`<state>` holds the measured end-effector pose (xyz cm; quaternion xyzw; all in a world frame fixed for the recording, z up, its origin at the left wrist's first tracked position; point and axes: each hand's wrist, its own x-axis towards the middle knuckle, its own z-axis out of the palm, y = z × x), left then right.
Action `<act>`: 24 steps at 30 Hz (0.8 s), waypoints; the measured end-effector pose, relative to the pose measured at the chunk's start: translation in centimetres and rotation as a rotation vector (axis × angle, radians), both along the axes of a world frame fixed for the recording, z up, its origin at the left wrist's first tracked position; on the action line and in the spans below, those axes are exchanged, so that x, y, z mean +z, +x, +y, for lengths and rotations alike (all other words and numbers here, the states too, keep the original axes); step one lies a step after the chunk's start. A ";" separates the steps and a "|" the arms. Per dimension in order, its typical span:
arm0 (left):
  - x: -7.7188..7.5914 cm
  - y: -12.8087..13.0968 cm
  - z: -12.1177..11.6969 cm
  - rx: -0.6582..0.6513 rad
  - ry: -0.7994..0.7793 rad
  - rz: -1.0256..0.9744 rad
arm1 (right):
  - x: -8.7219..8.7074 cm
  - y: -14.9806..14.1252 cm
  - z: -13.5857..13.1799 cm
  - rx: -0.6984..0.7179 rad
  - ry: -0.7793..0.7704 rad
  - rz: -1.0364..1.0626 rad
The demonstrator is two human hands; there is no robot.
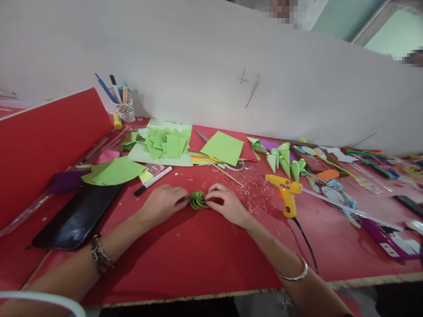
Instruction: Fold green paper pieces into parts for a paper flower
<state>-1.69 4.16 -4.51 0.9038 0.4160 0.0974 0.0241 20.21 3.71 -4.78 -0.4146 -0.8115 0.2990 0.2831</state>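
A small round swirl of curled green paper strips sits on the red tabletop between my two hands. My left hand pinches its left edge, fingers closed. From the other side, my right hand grips the right edge between thumb and fingertips. A black-capped white marker lies just beyond my left hand. Past my right hand rests a yellow glue gun with a clear glue stick in its back.
Cut green paper pieces and a green square sheet lie along the wall. Several green paper cones stand right of them. A dark phone lies left, below a red panel. The glue gun's black cord trails to the front edge.
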 end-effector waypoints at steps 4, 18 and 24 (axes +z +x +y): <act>-0.2 0.0 0.1 0.015 -0.023 -0.011 | 0.0 -0.1 0.0 -0.010 0.010 0.000; 0.5 -0.2 -0.3 0.064 -0.100 -0.229 | 0.5 -0.3 -0.4 -0.076 0.045 0.102; 0.5 0.5 -1.0 0.136 -0.149 -0.489 | 0.3 -0.3 0.0 -0.023 0.071 0.078</act>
